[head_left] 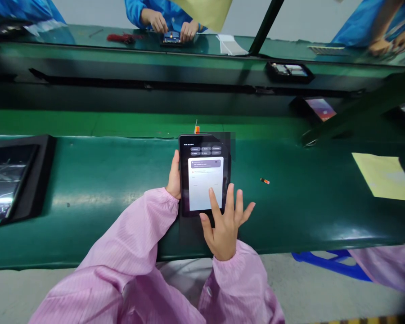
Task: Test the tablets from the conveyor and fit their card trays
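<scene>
The black rectangular tablet (205, 175) lay on the green conveyor belt (97, 234), its long axis pointing away from us. Our hands stayed apart: our left hand (173, 177) clasped its left edge, while our open right hand (224, 225) spread over its lower end.

**Room to the right of our hands, a tray to the left**

Our right hand (224, 225) can pass rightward over the green desk (290, 216), meeting only a small orange-and-black part (265, 181) before a yellow sheet (381, 176). Leftward, a black tray (20, 175) sits beyond our left hand (173, 177). Straight ahead, the tablet (202, 173) and an orange part (196, 129) stand in the way; a dark green strut (357, 108) crosses the upper right.
</scene>
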The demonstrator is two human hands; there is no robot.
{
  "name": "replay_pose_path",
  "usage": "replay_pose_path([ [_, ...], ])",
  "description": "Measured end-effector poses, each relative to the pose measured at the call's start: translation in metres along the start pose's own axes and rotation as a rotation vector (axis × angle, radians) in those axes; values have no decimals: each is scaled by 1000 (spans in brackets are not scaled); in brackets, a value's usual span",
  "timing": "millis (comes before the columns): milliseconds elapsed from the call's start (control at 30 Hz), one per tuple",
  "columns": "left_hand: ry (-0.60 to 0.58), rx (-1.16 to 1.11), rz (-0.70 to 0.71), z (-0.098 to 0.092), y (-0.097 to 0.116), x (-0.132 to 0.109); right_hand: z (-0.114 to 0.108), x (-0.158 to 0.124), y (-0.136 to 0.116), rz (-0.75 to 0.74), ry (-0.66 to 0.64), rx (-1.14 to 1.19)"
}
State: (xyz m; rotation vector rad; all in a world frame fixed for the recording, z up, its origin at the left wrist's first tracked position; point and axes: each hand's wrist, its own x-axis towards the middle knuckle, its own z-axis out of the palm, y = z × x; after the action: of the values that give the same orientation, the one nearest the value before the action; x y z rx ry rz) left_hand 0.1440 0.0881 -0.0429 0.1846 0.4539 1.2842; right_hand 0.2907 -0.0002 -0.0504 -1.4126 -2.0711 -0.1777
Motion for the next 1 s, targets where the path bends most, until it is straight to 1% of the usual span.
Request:
replay_pose_path([
  [133,-21,-5,-58,0,0,-1,-3,-3,7,10,-5,-3],
  [233,-16,5,-70,-2,0,0,-6,-5,17,-58,-21,36],
  [300,-21,16,-66,-3,1,0,-6,-1,29,-189,-41,61],
  [367,-46,36,-63,-3,1,0,-5,9,45,-376,-64,54],
  [433,-73,60,-72,-2,1,0,-3,25,61,-533,-46,15],
  [467,-80,69,-72,-2,1,0,-2,35,68,-568,-18,-14],
  [500,-83,75,-67,-1,2,0,-2,45,73,-566,16,-42],
  [567,-79,85,-49,0,2,0,-1,62,80,-489,90,-81],
  [633,-75,89,-27,0,2,0,-1,70,81,-410,133,-82],
  [667,-76,87,-25,0,2,0,-2,70,80,-392,143,-69],
  [733,-76,73,-26,0,1,0,-2,62,75,-381,142,-37],
  [800,-60,55,-12,0,1,0,-3,47,69,-344,125,-11],
  [900,-12,57,48,2,1,-2,-4,26,57,-224,82,8],
  [1000,7,94,68,4,1,-4,-5,17,45,-117,19,4],
])
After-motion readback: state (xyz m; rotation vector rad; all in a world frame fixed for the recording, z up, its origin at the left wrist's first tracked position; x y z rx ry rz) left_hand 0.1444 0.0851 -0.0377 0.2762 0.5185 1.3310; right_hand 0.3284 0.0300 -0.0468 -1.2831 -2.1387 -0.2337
